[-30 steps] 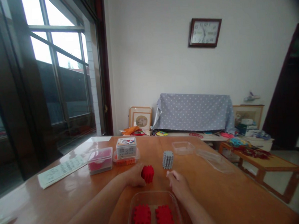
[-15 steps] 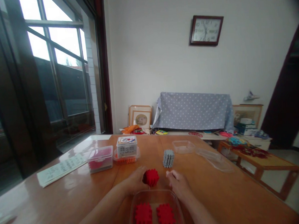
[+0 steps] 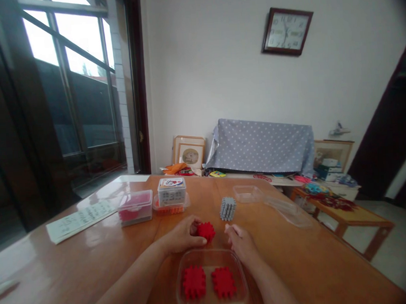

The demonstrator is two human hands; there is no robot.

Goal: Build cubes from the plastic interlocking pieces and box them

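Note:
My left hand (image 3: 184,233) is wrapped round a red toothed plastic block (image 3: 206,233), thumb in front and fingers behind, just beyond the clear plastic tub (image 3: 210,253). Inside that tub lie two stacks of the same red toothed pieces, a left stack (image 3: 194,283) and a right stack (image 3: 224,282). To the right of the held block, apart from it, is my right hand (image 3: 241,241), fingers curled together; no object shows in them. A grey toothed stack (image 3: 228,208) stands upright on the table a little beyond my right hand.
Farther left are a lidded box of pink pieces (image 3: 136,208), a white-lidded box (image 3: 172,192) on a tub of orange pieces (image 3: 170,210), and printed sheets (image 3: 82,219). A clear tub (image 3: 248,194) and a clear lid (image 3: 289,212) lie at the back right of the wooden table (image 3: 331,258).
My left thumb has come round the front of the red block, its grip now closer about it. The right hand stays curled beside it. The whole view has shifted slightly.

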